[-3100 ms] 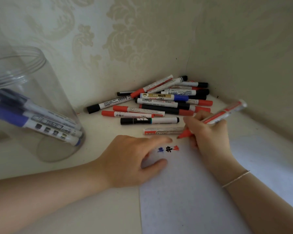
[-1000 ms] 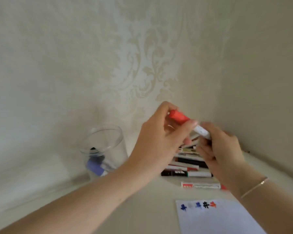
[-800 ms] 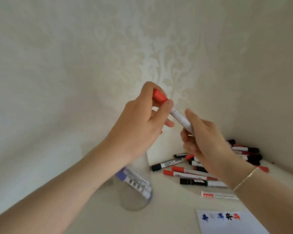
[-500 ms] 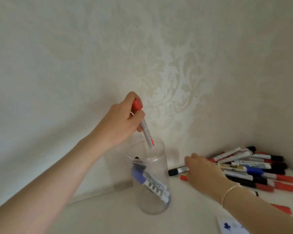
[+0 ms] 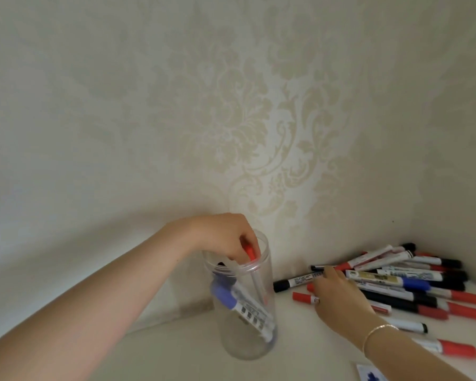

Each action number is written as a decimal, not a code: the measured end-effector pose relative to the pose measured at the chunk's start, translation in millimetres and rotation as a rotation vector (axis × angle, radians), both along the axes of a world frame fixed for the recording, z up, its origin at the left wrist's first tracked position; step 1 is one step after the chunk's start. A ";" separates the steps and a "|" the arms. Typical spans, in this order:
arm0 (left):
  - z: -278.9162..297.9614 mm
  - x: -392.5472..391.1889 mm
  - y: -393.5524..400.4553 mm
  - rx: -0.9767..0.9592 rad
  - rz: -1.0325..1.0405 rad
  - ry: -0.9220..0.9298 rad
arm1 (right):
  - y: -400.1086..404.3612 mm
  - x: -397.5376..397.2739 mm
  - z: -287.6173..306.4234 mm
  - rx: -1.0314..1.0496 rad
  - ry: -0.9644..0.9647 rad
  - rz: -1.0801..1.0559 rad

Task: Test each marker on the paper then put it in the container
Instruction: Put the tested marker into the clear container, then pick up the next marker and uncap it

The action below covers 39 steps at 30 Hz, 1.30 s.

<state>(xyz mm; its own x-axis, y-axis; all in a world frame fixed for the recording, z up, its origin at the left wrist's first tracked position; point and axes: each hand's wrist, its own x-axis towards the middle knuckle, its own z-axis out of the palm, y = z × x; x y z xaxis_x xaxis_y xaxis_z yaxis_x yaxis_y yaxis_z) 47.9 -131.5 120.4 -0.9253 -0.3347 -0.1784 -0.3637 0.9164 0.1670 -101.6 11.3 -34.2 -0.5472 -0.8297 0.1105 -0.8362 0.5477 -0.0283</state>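
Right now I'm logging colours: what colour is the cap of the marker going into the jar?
Red. The marker cap shows in the head view.

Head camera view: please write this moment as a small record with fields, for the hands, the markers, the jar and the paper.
left hand: at the jar mouth, fingers on the red marker
red marker: upright, mostly inside the jar
jar: clear, upright, also holds a blue marker
right hand: on the marker pile, grip unclear
paper: only a corner visible, with a blue mark
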 end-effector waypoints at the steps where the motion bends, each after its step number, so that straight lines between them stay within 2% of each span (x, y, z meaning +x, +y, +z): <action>1: -2.0 -3.2 0.9 -0.042 -0.005 -0.042 | 0.2 -0.1 -0.7 -0.020 -0.004 0.005; 4: -9.3 -12.1 2.3 -0.092 0.002 -0.160 | 1.7 -1.8 -1.7 -0.142 -0.061 0.041; 7: -4.6 -12.2 5.9 -0.053 0.021 -0.210 | 7.3 -1.8 6.1 -0.405 -0.203 0.094; 10: 13.6 -2.4 11.5 -0.098 0.068 0.044 | 14.4 -2.4 22.2 -0.583 -0.249 0.148; 12: 22.6 2.5 25.7 -0.346 0.068 0.287 | 20.8 -3.8 36.2 -0.637 -0.224 0.218; 14: 22.3 5.2 52.4 -0.590 -0.014 0.465 | 27.9 -6.2 47.5 -0.648 -0.183 0.276; 16: 9.1 1.6 75.5 -0.643 -0.166 0.478 | 35.0 -9.6 54.0 -0.651 -0.137 0.299; 20: -36.5 -25.8 89.6 -0.594 -0.178 0.289 | 46.9 -9.9 61.2 -0.667 -0.034 0.345; 23: -57.0 -42.4 92.7 -0.496 -0.161 0.253 | 53.3 -10.1 58.9 -0.672 0.133 0.404; 25: -63.3 -48.1 89.8 -0.364 -0.130 0.285 | 57.1 -14.8 53.0 -0.694 0.257 0.329; 26: -64.1 -49.5 87.7 -0.299 -0.115 0.302 | 60.9 -16.2 53.6 -0.723 0.246 0.220; 27: -63.2 -50.2 86.1 -0.226 -0.097 0.317 | 64.9 -19.3 54.8 -0.765 0.137 0.077; 28: -61.6 -50.6 85.2 -0.130 -0.080 0.328 | 69.7 -18.5 60.7 -0.811 -0.111 -0.057; 29: -59.5 -50.3 86.1 -0.016 -0.073 0.334 | 74.1 -16.5 69.0 -0.851 -0.487 -0.138; 31: -57.8 -50.3 90.5 0.161 -0.099 0.350 | 81.1 -15.9 80.2 -0.874 -1.284 -0.065; 32: -58.4 -50.1 94.7 0.208 -0.127 0.361 | 83.5 -14.5 80.2 -0.876 -1.482 0.017; 34: -64.7 -49.7 102.7 0.252 -0.202 0.376 | 85.3 -8.3 77.6 -0.879 -1.552 0.136; 37: -76.0 -49.6 109.5 0.335 -0.246 0.422 | 85.7 -3.6 74.3 -0.920 -1.462 0.119; 39: -79.2 -48.6 115.8 0.474 -0.280 0.490 | 89.2 -1.7 72.4 -0.950 -1.462 0.142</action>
